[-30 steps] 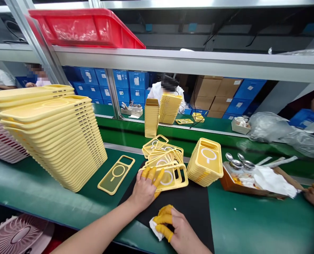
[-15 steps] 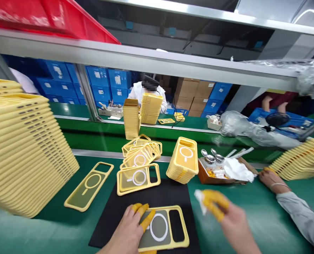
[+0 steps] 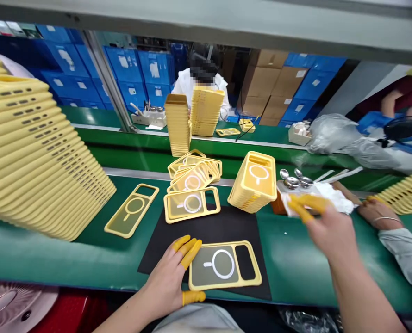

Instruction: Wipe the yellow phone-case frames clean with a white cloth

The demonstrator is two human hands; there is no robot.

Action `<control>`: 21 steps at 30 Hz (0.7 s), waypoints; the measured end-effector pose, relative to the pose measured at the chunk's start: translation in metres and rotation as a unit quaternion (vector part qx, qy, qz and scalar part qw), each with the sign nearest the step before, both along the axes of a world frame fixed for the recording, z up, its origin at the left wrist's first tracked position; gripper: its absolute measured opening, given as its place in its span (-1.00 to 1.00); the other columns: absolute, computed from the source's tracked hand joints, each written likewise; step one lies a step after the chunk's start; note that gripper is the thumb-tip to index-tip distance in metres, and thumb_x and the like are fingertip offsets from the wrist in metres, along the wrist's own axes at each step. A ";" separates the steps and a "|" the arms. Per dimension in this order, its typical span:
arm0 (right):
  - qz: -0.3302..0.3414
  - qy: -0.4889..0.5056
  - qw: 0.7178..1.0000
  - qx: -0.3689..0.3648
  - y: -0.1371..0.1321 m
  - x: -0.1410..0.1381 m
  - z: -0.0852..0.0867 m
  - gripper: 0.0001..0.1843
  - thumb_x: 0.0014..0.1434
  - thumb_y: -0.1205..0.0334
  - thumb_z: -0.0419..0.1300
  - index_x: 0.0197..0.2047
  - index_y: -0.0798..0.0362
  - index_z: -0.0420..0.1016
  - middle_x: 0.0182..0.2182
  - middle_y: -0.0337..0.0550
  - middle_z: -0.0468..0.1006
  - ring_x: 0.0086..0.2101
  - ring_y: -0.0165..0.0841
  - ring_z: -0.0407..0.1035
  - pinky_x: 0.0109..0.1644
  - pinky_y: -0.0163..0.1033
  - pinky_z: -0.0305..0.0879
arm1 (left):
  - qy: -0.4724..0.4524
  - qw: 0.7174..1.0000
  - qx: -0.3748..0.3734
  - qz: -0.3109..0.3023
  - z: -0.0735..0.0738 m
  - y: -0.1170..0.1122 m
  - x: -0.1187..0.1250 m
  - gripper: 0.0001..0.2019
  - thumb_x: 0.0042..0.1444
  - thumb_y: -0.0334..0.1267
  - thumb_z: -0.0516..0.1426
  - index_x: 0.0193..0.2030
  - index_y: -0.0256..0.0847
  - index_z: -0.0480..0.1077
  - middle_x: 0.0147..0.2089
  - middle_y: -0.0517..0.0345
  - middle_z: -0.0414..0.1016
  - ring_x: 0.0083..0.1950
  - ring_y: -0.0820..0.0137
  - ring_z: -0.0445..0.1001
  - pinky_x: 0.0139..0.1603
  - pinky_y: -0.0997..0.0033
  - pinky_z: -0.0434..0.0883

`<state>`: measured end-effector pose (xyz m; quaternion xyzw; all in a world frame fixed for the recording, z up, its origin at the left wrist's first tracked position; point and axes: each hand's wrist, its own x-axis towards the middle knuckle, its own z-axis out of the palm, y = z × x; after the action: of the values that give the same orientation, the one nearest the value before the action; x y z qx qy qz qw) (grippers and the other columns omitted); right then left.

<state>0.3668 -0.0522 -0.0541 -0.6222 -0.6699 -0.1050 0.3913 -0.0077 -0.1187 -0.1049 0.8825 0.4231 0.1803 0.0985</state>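
Blue bins (image 3: pixel 155 67) and brown cartons (image 3: pixel 268 85) are standing stacked beyond the green worktop (image 3: pixel 303 273). One yellow-framed phone case (image 3: pixel 223 264) is lying flat on the black mat (image 3: pixel 235 224), near the worktop's front edge. Left hand (image 3: pixel 167 275) is resting at its left end, covered fingers spread open, fingertips touching the upper corner, thumb lying by the lower one. Right hand (image 3: pixel 331 226), blurred, is hanging over the near side of the brown tray (image 3: pixel 278 204), fingers pinching a white wipe (image 3: pixel 289 207). Behind the case, a loose pile (image 3: pixel 192 203) is overlapping; a neat stack (image 3: pixel 256 185) is standing to its right, a taller stack (image 3: pixel 42 157) leaning far left
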 end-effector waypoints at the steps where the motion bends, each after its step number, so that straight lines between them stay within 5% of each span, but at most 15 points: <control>1: 0.100 0.037 0.994 -0.003 -0.021 -0.020 -0.013 -0.74 0.14 0.14 0.13 -0.10 0.00 0.45 -0.18 -0.08 0.50 -0.16 -0.17 0.35 -0.13 -0.07 0.29 | -0.004 1.000 -0.002 0.001 -0.001 0.000 0.001 -0.08 -0.04 0.19 0.18 0.34 -0.16 -0.14 0.23 -0.12 0.21 0.30 0.06 0.06 0.24 -0.02 0.20; 3: 0.232 0.040 0.972 -0.024 -0.057 -0.068 -0.038 -0.71 0.16 0.24 0.15 -0.02 -0.05 0.39 -0.15 -0.14 0.49 -0.11 -0.23 0.31 -0.05 -0.09 0.28 | -0.007 1.000 0.001 0.000 -0.002 0.000 0.003 -0.04 -0.07 0.21 0.19 0.34 -0.20 -0.14 0.20 -0.14 0.24 0.29 0.05 0.07 0.24 -0.03 0.19; 5: 0.242 -0.001 0.970 -0.013 -0.077 -0.116 -0.058 -0.74 0.17 0.33 0.13 -0.06 -0.06 0.43 -0.24 -0.14 0.50 -0.15 -0.22 0.29 -0.03 -0.02 0.21 | -0.008 1.000 0.007 -0.003 -0.003 0.000 0.004 -0.03 -0.08 0.21 0.19 0.34 -0.23 -0.15 0.19 -0.16 0.24 0.28 0.05 0.08 0.25 -0.04 0.18; 8: 0.275 -0.030 0.961 -0.024 -0.078 -0.160 -0.065 -0.77 0.17 0.39 0.07 -0.18 -0.05 0.48 -0.31 -0.16 0.49 -0.20 -0.22 0.26 -0.04 0.00 0.15 | -0.009 1.000 0.022 -0.002 -0.004 -0.001 0.003 -0.05 -0.03 0.18 0.17 0.34 -0.25 -0.18 0.20 -0.18 0.23 0.29 0.05 0.08 0.26 -0.05 0.16; 11: 0.348 -0.023 0.937 -0.038 -0.064 -0.158 -0.059 -0.83 0.18 0.37 0.10 -0.21 -0.04 0.47 -0.31 -0.21 0.50 -0.19 -0.28 0.26 -0.05 -0.13 0.17 | -0.009 1.000 0.023 0.007 -0.005 -0.003 0.003 -0.06 0.00 0.16 0.16 0.35 -0.24 -0.24 0.24 -0.17 0.19 0.31 0.07 0.06 0.27 -0.04 0.14; 16: 0.294 -0.005 0.955 -0.035 -0.050 -0.158 -0.056 -0.84 0.15 0.38 0.13 -0.25 -0.03 0.49 -0.34 -0.22 0.52 -0.18 -0.27 0.26 -0.04 -0.09 0.10 | -0.013 1.000 0.006 0.007 -0.006 -0.003 0.003 0.00 -0.06 0.18 0.20 0.35 -0.23 -0.24 0.23 -0.15 0.20 0.31 0.06 0.07 0.28 -0.02 0.14; 21: 0.466 -0.052 0.874 -0.131 -0.052 -0.147 -0.050 -0.79 0.16 0.37 0.12 -0.24 -0.14 0.48 -0.35 -0.31 0.52 -0.17 -0.32 0.27 0.08 -0.05 0.01 | -0.012 1.000 0.001 0.017 -0.006 -0.003 0.003 -0.02 -0.06 0.16 0.20 0.35 -0.25 -0.20 0.22 -0.17 0.21 0.30 0.07 0.07 0.28 -0.02 0.13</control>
<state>0.2196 -0.1044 -0.1037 -0.2774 -0.9092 0.1453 0.2743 -0.0050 -0.1217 -0.1110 0.8730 0.4367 0.1932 0.0996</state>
